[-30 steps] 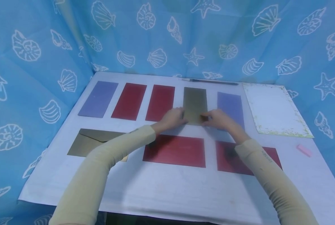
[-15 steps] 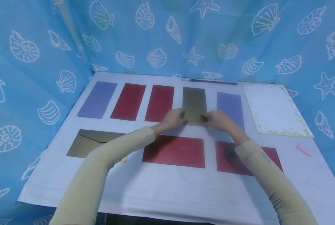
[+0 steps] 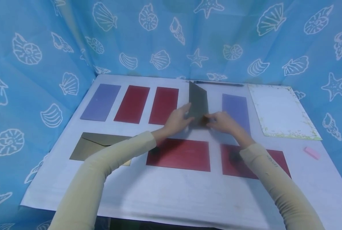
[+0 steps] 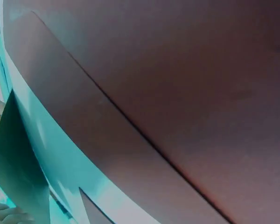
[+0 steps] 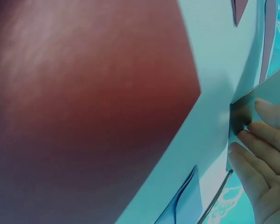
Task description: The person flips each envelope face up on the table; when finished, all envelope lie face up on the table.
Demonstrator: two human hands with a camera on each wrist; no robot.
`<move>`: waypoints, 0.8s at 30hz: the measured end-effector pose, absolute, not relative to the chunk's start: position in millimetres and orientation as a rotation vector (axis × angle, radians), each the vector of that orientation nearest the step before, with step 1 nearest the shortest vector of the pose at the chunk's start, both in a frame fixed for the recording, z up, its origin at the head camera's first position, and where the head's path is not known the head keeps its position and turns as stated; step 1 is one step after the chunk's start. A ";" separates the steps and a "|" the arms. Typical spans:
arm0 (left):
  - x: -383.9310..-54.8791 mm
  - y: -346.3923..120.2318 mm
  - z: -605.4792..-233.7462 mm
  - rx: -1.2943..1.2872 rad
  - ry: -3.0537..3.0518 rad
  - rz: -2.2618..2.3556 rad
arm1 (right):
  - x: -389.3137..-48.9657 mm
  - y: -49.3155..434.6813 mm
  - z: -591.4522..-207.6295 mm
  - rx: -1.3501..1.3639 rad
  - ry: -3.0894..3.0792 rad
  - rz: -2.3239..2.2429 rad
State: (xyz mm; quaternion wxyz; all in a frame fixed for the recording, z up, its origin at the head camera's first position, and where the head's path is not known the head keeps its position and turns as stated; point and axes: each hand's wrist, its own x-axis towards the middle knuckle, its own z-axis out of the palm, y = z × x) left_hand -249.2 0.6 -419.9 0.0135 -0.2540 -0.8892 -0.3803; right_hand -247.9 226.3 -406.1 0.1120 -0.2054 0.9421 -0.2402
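Note:
A dark olive-gold envelope (image 3: pixel 198 102) is raised at a slant off the table in the middle of the back row. My right hand (image 3: pixel 221 121) pinches its lower right edge. In the right wrist view the fingers (image 5: pixel 261 144) lie against the envelope's end. My left hand (image 3: pixel 176 121) is at its left edge, thumb and fingers spread apart and touching it. In the left wrist view the left fingers (image 4: pixel 9 213) appear only at the corner, before the tilted envelope (image 4: pixel 21 158). Its underside is hidden in the head view.
Two red envelopes (image 3: pixel 163 105) and a blue one (image 3: pixel 100 102) lie left; another blue envelope (image 3: pixel 235 108) lies right. In front are a gold envelope (image 3: pixel 96 143) and two red ones (image 3: pixel 179 155). Farther right are bordered paper (image 3: pixel 283 110), a pink eraser (image 3: pixel 311 152) and a pen (image 3: pixel 219 83).
The gold envelope, flat on the table before, is now lifted and tilted. My left hand has spread its fingers and moved slightly up its edge; the right hand has hardly moved.

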 end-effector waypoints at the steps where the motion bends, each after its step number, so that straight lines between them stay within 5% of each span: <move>1: -248.5 0.1 -418.7 -0.803 -2.750 -1.191 | -248.0 225.0 -406.0 -0.606 2.766 -0.713; 24: -242.3 18.6 -401.4 -1.065 -2.621 -1.165 | -251.2 216.9 -391.9 -0.695 2.787 -0.794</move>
